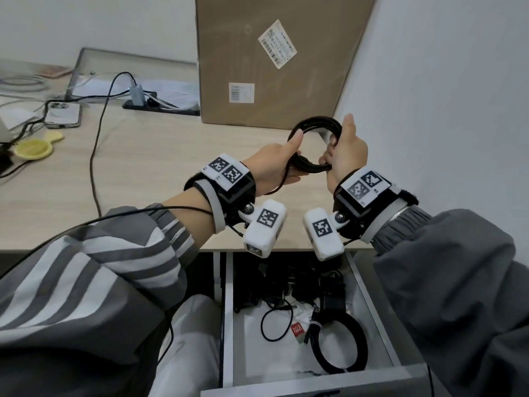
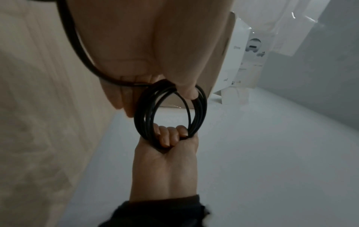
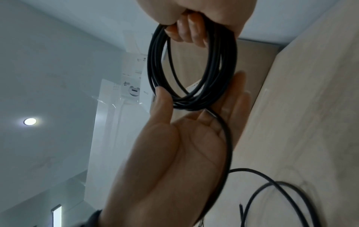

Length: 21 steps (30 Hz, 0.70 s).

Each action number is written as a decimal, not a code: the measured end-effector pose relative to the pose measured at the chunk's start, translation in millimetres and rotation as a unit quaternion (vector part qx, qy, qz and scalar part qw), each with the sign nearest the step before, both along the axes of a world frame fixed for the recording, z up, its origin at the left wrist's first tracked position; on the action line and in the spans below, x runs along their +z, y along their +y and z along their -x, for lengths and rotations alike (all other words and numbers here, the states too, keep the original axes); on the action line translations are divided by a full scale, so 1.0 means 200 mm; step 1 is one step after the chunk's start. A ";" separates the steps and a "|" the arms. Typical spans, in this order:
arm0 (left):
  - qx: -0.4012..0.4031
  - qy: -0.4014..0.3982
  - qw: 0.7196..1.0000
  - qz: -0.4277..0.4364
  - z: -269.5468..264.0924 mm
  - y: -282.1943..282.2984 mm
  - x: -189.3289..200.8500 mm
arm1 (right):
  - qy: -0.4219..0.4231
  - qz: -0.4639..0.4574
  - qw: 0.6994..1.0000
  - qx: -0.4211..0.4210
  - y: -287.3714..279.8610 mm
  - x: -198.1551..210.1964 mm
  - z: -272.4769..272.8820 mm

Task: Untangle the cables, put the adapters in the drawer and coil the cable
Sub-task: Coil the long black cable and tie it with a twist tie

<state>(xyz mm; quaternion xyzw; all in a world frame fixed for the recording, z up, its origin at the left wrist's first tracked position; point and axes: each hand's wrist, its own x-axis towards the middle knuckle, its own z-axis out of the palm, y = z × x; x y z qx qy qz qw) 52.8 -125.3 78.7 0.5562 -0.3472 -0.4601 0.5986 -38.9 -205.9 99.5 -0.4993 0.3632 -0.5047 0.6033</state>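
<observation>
A black cable coil (image 1: 315,121) of several loops hangs in the air above the desk's right end, held between both hands. My left hand (image 1: 297,151) pinches its near-left side, thumb on top and fingers underneath. My right hand (image 1: 329,156) grips the right side with its fingers curled through the loops. In the left wrist view the coil (image 2: 201,110) stretches from my left hand (image 2: 167,90) to my right hand (image 2: 169,138). A loose tail (image 3: 227,138) trails from the coil (image 3: 155,61) past my left palm. Black adapters (image 1: 332,293) lie in the open drawer (image 1: 372,296) below.
The drawer also holds a second coiled black cable (image 1: 343,348) and thin wires. A large cardboard box (image 1: 272,58) stands just behind the hands. Further left on the desk are a power strip (image 1: 160,106), a phone (image 1: 61,114), a yellow object (image 1: 34,147) and a black cable (image 1: 96,156).
</observation>
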 end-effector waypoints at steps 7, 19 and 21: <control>0.051 0.043 0.991 0.119 0.02 -0.05 -0.01 | -0.005 -0.029 1.000 0.011 -0.01 -0.06 0.00; 0.032 -0.372 0.928 0.025 -0.11 -0.08 0.04 | 0.333 0.185 0.907 0.179 -0.12 0.02 -0.05; -0.005 -0.430 0.903 0.022 -0.09 -0.09 0.05 | 0.383 0.216 0.876 0.197 -0.10 0.04 -0.08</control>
